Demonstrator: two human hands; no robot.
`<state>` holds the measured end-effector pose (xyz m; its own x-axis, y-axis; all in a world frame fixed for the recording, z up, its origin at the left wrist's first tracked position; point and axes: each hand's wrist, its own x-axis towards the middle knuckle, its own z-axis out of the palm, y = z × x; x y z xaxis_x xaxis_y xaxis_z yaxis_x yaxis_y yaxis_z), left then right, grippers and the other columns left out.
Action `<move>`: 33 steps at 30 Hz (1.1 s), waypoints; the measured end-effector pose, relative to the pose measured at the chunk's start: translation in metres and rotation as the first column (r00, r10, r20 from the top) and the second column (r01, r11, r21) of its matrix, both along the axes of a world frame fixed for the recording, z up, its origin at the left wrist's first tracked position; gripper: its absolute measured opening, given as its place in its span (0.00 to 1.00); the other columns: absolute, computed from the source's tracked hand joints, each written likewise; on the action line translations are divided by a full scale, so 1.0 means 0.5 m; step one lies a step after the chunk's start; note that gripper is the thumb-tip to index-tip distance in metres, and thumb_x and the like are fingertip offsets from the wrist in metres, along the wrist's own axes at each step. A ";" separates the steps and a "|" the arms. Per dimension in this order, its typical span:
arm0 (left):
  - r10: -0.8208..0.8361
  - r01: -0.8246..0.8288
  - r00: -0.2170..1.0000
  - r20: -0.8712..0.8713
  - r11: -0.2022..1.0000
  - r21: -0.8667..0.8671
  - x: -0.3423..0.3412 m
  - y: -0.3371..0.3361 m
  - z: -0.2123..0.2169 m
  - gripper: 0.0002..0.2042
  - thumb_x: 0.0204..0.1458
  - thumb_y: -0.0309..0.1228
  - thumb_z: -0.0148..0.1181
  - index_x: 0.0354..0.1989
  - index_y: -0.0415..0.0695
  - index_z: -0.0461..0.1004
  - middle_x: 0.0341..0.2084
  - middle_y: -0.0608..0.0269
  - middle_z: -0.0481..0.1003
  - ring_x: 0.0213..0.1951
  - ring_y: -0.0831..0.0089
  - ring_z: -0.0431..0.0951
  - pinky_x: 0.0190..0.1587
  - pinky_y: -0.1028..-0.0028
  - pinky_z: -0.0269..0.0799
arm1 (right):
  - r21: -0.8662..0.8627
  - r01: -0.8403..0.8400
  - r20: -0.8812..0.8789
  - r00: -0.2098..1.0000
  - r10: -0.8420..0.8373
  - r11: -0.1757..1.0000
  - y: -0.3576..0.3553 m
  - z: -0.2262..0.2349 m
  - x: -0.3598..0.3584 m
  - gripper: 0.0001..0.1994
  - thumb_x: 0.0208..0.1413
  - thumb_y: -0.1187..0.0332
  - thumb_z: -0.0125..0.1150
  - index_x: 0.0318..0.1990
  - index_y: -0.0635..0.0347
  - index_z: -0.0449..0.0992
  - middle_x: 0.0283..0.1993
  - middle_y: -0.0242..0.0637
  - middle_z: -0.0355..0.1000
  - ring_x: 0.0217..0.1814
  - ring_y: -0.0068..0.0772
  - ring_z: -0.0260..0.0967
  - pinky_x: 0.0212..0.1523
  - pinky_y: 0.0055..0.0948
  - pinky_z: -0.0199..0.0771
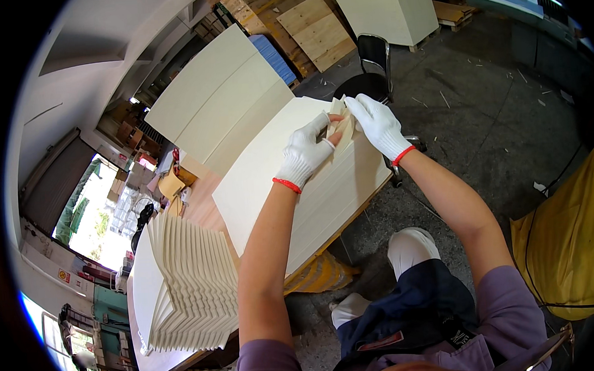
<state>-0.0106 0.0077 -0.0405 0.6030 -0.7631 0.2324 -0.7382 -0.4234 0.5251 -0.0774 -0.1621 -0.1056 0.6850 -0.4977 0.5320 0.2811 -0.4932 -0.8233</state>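
Observation:
A tall stack of large cream paper sheets point(269, 167) lies on the table in front of me. My left hand point(306, 148), in a white knitted glove with bare fingertips and a red cuff, grips several lifted sheets point(340, 137) at the stack's far right corner. Close beside it, my right hand point(376, 122), gloved the same way, is closed on the outer edge of those sheets. Its fingertips are partly hidden. The lifted corners are bent and slightly fanned between both hands.
A fanned pile of cream sheets point(191, 285) sits on the table point(152, 364) at left. Another cream stack point(222, 95) stands behind. Beyond the right hand is a black chair point(372, 74). Yellow sheeting point(568, 238) hangs at right; paper scraps litter the floor point(455, 123).

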 end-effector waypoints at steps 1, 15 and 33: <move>-0.006 0.006 1.000 -0.008 1.000 -0.008 -0.006 0.000 0.005 0.16 0.59 0.34 0.58 0.55 0.49 0.75 0.38 0.60 0.80 0.39 0.71 0.77 0.47 0.71 0.72 | 0.016 -0.007 -0.034 0.999 0.007 1.000 -0.001 0.000 -0.001 0.23 0.68 0.48 0.44 0.36 0.63 0.68 0.28 0.45 0.65 0.31 0.43 0.66 0.37 0.37 0.65; 0.020 -0.024 0.998 0.067 0.998 0.054 0.004 0.002 -0.004 0.18 0.55 0.41 0.63 0.54 0.57 0.75 0.40 0.54 0.80 0.44 0.60 0.80 0.48 0.66 0.72 | 0.004 -0.002 -0.038 0.999 0.002 1.000 0.000 -0.002 0.003 0.23 0.68 0.49 0.44 0.34 0.63 0.65 0.27 0.44 0.63 0.30 0.40 0.64 0.36 0.37 0.63; 0.022 -0.030 0.983 0.180 0.999 0.043 -0.006 -0.009 0.003 0.23 0.61 0.33 0.52 0.66 0.55 0.63 0.46 0.49 0.78 0.48 0.55 0.79 0.53 0.64 0.71 | -0.062 0.055 -0.034 0.998 -0.057 0.997 -0.003 -0.012 0.002 0.21 0.65 0.48 0.49 0.32 0.59 0.68 0.26 0.47 0.70 0.31 0.52 0.71 0.33 0.42 0.67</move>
<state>-0.0138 0.0031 -0.0390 0.5743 -0.7600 0.3042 -0.8073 -0.4640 0.3648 -0.0766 -0.1634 -0.1114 0.6762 -0.5034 0.5379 0.2224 -0.5566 -0.8005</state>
